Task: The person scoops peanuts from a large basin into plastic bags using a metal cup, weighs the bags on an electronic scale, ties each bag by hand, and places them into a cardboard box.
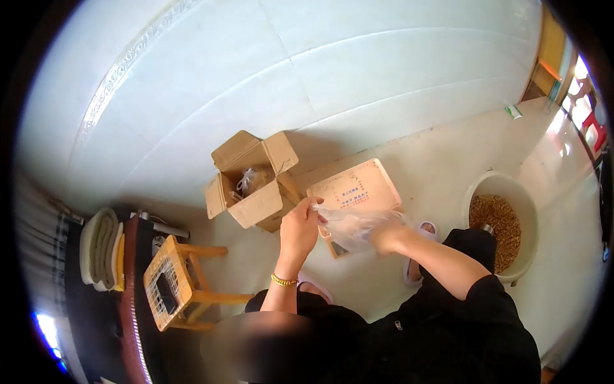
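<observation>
Head view | left hand (299, 229) pinched the clear plastic bag (346, 225) by one end | right hand (389, 237) blurred at its other end, grip impossible to tell | bag partly hid the printed box (355, 184)

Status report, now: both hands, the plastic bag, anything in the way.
Left hand pinching plastic bag at one end. Right hand at other end, blurred, grip unclear. Bag partly overlaps printed board in view; nothing seen blocking either hand.
</observation>
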`<move>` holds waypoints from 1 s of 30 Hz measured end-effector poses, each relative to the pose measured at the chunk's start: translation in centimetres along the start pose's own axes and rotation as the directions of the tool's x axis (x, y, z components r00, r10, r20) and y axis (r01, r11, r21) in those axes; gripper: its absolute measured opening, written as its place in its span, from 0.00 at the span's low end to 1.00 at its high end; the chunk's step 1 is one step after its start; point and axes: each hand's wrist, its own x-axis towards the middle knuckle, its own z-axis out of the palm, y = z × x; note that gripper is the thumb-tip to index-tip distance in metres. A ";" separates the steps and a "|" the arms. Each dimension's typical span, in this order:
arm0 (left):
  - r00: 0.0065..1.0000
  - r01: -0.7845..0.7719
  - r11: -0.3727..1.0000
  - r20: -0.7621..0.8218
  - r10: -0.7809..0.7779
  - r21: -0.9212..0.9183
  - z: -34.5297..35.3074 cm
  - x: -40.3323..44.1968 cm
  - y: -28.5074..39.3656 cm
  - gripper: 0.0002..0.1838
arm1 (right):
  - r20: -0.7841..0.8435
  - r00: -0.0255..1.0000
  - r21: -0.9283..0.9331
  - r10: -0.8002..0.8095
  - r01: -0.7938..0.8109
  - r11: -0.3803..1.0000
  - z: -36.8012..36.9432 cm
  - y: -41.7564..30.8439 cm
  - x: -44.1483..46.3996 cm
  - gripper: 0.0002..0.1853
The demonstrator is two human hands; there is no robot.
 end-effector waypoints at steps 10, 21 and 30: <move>0.969 0.147 0.890 0.243 -0.043 -0.431 -2.0 0.4 0.3 0.08 | -0.400 0.906 -0.184 0.137 -0.226 0.957 0.0 0.6 -0.2 0.16; 0.976 0.185 0.843 0.197 -0.096 -0.506 -1.8 0.3 1.3 0.14 | -0.321 0.946 0.113 0.050 -0.015 0.994 -2.9 -0.3 -4.4 0.15; 0.987 0.143 0.857 0.131 -0.090 -0.495 -2.7 0.9 0.9 0.12 | -0.610 0.727 0.585 -0.315 0.682 0.439 -9.7 -9.4 -12.5 0.21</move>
